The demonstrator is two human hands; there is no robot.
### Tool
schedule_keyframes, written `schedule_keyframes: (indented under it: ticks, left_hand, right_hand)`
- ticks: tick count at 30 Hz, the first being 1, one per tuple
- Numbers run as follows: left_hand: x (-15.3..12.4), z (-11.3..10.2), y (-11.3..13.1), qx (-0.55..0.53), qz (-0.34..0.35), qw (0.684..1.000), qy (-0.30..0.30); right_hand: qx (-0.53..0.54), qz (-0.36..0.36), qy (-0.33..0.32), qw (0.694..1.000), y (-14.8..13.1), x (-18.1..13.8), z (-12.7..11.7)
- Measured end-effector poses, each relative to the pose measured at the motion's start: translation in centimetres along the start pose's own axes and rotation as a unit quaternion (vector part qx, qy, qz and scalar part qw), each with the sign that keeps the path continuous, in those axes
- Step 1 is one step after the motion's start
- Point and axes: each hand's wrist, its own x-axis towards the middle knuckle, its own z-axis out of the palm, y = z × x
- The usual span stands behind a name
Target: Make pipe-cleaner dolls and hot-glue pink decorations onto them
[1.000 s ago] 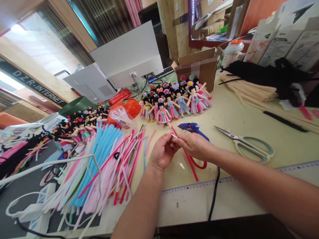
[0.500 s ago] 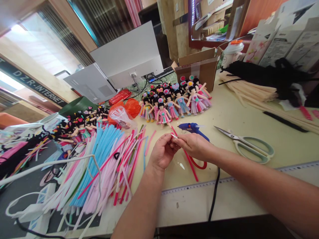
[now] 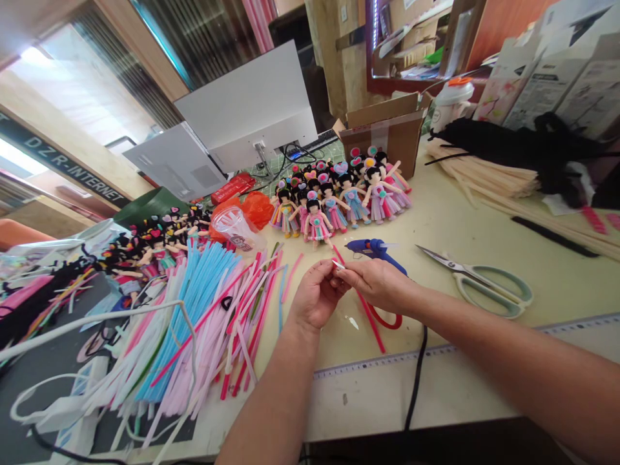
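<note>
My left hand (image 3: 317,294) and my right hand (image 3: 378,283) meet over the table, fingertips pinched together. A small white piece (image 3: 338,264) shows at the tips of both hands; its kind is too small to make out. Red pipe cleaners (image 3: 372,321) run beneath my hands, one straight and one curved. Just beyond my right hand lies a blue glue gun (image 3: 372,247), partly hidden by it. A white scrap (image 3: 353,322) rests on the tabletop below. Scissors (image 3: 487,284) with pale green handles lie to the right, blades slightly apart.
Pipe-cleaner dolls (image 3: 339,200) stand in rows before a cardboard box (image 3: 387,129). Many pipe cleaners (image 3: 184,336) fill the left side. A ruler strip (image 3: 378,363) follows the front edge, crossed by a black cable (image 3: 416,381). Beige and black stems (image 3: 489,174) lie at back right.
</note>
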Motion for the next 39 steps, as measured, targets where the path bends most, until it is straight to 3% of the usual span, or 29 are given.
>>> schedule_keyframes:
  ticks: [39]
  left_hand:
    - [0.04,0.07,0.04,-0.005,-0.004,1.0,0.003]
  right_hand:
    - [0.003,0.003,0.005,1.0,-0.06,0.06,0.05]
